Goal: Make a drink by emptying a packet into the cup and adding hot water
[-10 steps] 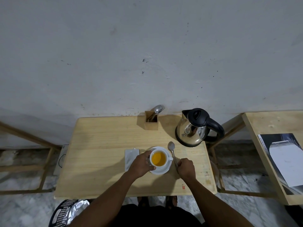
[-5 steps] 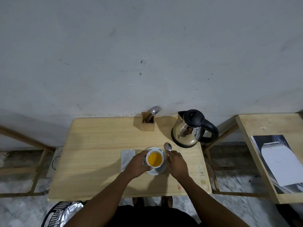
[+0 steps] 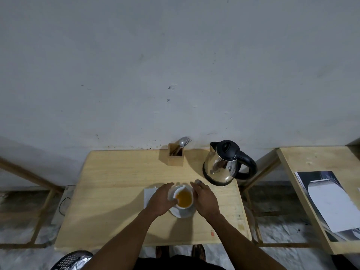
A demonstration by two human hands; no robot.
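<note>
Work surface: a small rectangular table of pale unfinished wood (image 3: 120,191), its far edge against a grey-white plastered wall (image 3: 175,65) that carries scattered dark specks and scuffs. Floor below is mottled grey stone or concrete (image 3: 17,227). Slanted wooden frame members (image 3: 29,178) stand to the left of the table. A second pale wooden table (image 3: 311,160) stands to the right, apart from the first, with a black-and-white printed sheet (image 3: 331,201) lying on it; its print is too small to read. A black perforated basket lined with silvery foil (image 3: 72,260) sits at the bottom left edge of view.

On the table, far edge: a square wooden cutlery holder (image 3: 176,157) with a metal spoon and fork standing in it. To its right, a polished steel electric kettle with black lid and black handle (image 3: 224,164), upright, lid closed.

Task item: a white ceramic cup holding amber-orange liquid (image 3: 183,197), over a white saucer (image 3: 182,212) near the table's middle front. The cup appears tilted and lifted off the saucer; contact cannot be confirmed. A flat grey-white packet (image 3: 150,193) lies just left of the saucer, partly under the left hand.

Left hand (image 3: 159,199): fingers curved against the cup's left side. Right hand (image 3: 204,197): fingers extended along the cup's right side, cupping it.

A small red mark (image 3: 212,233) near the table's front edge is illegible. No readable brand on any item.
</note>
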